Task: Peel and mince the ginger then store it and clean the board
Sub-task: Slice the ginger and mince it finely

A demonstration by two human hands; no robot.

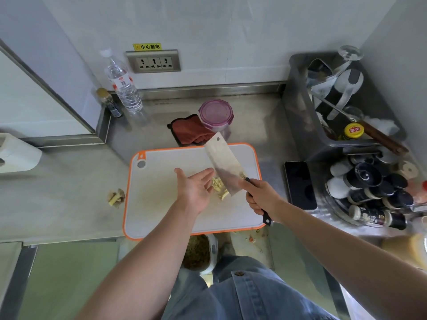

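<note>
- Head view: left hand [195,188] open, palm up, fingers loose, holds nothing, hovers just beside the ginger strips [219,186].
- Right hand [261,197] wrapped round the cleaver [224,165] handle; blade tilted, lower edge at the strips. Hands apart.
- Strips lie mid-right on the orange-rimmed cutting board [159,209], on the steel surface [69,204].
- Peel scraps [116,197] left of the board; red cloth [189,131] and purple-lidded container [216,114] behind it; phone [299,184] to the right.
</note>
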